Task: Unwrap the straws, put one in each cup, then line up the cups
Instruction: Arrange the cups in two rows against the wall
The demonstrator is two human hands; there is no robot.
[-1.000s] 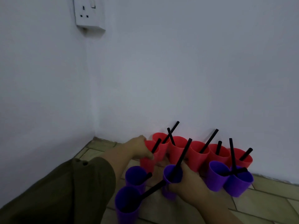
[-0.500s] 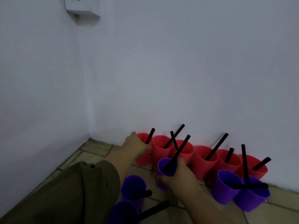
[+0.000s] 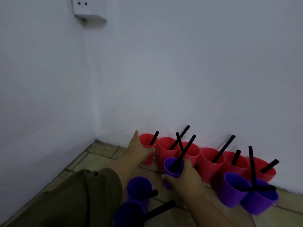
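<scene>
Several red cups stand in a row along the wall, each with a black straw. My left hand (image 3: pixel 139 150) grips the leftmost red cup (image 3: pixel 148 142) at the row's left end. My right hand (image 3: pixel 183 177) grips a purple cup (image 3: pixel 173 167) with a black straw (image 3: pixel 186 150), just in front of the red row. Two purple cups (image 3: pixel 139 188) with straws stand near my left forearm. Two more purple cups (image 3: pixel 234 185) with crossed straws sit at the right.
The cups stand on a tiled floor (image 3: pixel 98 154) in a corner between two white walls. A white wall socket (image 3: pixel 86 10) is mounted high on the left. My olive sleeve (image 3: pixel 73 199) fills the lower left.
My left hand has slid the leftmost red cup back against the wall at the row's end. My right hand has moved the purple cup toward the red row.
</scene>
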